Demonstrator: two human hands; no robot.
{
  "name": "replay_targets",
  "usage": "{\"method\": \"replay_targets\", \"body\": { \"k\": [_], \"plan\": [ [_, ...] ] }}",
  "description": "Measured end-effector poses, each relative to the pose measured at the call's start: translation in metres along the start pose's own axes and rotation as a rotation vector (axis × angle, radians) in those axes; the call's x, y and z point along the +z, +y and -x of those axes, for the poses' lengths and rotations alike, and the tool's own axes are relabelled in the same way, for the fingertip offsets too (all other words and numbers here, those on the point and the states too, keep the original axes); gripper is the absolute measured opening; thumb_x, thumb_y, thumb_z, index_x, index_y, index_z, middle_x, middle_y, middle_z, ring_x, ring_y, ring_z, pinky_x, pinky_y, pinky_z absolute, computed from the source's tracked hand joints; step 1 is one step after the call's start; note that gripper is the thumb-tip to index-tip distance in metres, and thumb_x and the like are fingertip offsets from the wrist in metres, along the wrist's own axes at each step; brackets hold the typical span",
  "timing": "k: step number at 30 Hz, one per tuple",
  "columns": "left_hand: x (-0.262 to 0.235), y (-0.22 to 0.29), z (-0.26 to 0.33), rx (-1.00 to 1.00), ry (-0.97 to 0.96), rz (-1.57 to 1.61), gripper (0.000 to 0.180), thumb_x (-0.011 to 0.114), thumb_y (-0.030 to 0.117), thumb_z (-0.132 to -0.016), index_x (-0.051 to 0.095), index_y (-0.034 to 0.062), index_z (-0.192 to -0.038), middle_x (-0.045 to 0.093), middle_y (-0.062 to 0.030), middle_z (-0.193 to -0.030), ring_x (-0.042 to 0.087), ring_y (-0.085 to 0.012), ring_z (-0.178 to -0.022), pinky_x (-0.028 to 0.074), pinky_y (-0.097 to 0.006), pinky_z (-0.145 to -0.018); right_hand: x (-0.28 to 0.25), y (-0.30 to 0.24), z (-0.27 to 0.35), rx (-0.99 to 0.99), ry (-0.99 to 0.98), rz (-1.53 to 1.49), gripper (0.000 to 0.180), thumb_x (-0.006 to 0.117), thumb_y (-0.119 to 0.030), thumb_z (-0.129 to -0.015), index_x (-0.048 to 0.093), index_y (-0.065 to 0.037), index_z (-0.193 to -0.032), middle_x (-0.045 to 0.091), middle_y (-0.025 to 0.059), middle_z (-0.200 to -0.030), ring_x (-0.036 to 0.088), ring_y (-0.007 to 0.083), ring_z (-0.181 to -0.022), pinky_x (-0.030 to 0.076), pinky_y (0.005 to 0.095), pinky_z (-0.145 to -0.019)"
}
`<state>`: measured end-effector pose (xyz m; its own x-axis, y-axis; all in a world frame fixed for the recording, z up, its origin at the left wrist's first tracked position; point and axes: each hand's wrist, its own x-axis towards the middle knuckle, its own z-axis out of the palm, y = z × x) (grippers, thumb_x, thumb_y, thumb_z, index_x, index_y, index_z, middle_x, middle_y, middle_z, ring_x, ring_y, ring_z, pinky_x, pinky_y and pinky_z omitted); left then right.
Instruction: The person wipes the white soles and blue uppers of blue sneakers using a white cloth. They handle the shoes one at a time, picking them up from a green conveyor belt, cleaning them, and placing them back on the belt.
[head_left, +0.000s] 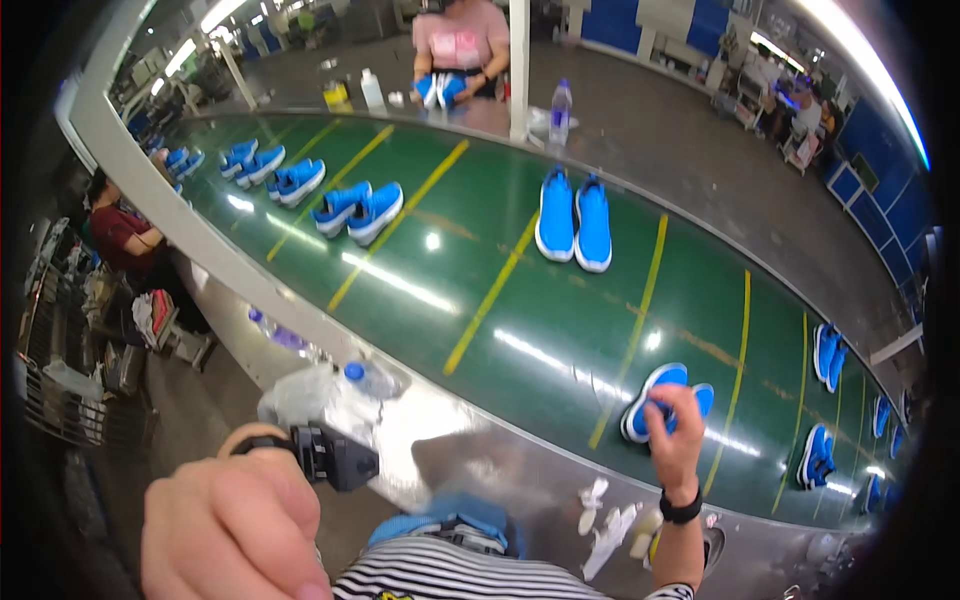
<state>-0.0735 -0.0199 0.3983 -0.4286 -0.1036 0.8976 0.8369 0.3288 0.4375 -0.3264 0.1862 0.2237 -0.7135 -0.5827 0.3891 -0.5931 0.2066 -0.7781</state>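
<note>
My left hand (235,525) is raised close to the camera at the lower left, its fingers curled into a fist; whatever it may hold is hidden. A black strap with a boxy black device (335,457) is around that wrist. At the near side of the green conveyor belt, my right hand (678,430) bends its fingers and thumb together on a pair of blue sneakers (665,377) with white soles, partly covering them. The grip looks closed at the shoe's opening. Farther up the belt, another blue pair (592,225) stands upright, side by side.
The green belt (480,255) carries yellow cross lines and several more blue pairs (362,210) toward both ends. Bottles and plastic bags (305,393) lie on the near metal ledge, with crumpled white scraps (610,535) farther right. Across the belt, a person (460,45) holds blue shoes.
</note>
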Motion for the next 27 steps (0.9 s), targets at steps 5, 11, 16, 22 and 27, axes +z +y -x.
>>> {"method": "replay_targets", "body": {
  "k": [5,11,16,22,27],
  "plan": [
    [-0.007,-0.057,-0.021,-0.008,0.493,-0.07,0.04,0.053,-0.008,-0.074,0.048,0.0101,-0.109,0.047,0.0035,-0.078,0.049,-0.0067,-0.069,0.041,-0.026,-0.066,0.066,0.031,0.002,0.003,-0.258,-0.088,0.016,0.065,-0.008,-0.071,0.062,-0.005,-0.087,0.06,0.0127,-0.086,0.057,0.0275,-0.081,0.044,0.0329,-0.072],
    [-0.101,-0.315,-0.016,-0.619,-0.061,-0.794,0.041,0.058,0.015,-0.078,0.047,0.0064,-0.116,0.046,-0.0153,-0.11,0.05,-0.0221,-0.096,0.046,-0.032,-0.077,0.171,0.056,0.035,-0.261,-0.963,0.04,0.033,0.061,-0.024,-0.076,0.056,-0.009,-0.105,0.055,0.0122,-0.097,0.052,0.0295,-0.091,0.042,0.0396,-0.076],
    [-0.263,-0.394,0.069,-1.376,-0.762,-1.586,0.028,0.051,0.02,-0.081,0.061,0.0113,-0.107,0.049,-0.0149,-0.119,0.049,-0.0323,-0.109,0.04,-0.051,-0.083,0.174,0.061,0.07,0.113,-1.036,0.005,0.036,0.06,-0.024,-0.079,0.053,-0.009,-0.11,0.056,0.0179,-0.107,0.051,0.0338,-0.101,0.04,0.0401,-0.087],
    [-0.4,-0.431,0.189,-1.769,-0.6,-1.833,0.039,0.064,0.034,-0.072,0.06,0.0207,-0.109,0.038,-0.017,-0.126,0.031,-0.0381,-0.119,0.029,-0.06,-0.092,0.174,0.073,0.061,0.494,-0.945,0.031,0.032,0.062,-0.023,-0.078,0.056,-0.012,-0.107,0.057,0.0169,-0.099,0.054,0.0342,-0.092,0.044,0.0394,-0.08],
    [-0.42,-0.43,0.197,-1.749,-0.695,-1.669,0.051,0.073,0.043,-0.061,0.061,0.0239,-0.107,0.035,-0.021,-0.13,0.023,-0.0401,-0.126,0.019,-0.065,-0.096,0.21,0.055,0.004,0.752,-0.934,0.011,0.031,0.064,-0.023,-0.078,0.057,-0.01,-0.106,0.058,0.0154,-0.098,0.058,0.0292,-0.086,0.047,0.0373,-0.075]
  ]
}}
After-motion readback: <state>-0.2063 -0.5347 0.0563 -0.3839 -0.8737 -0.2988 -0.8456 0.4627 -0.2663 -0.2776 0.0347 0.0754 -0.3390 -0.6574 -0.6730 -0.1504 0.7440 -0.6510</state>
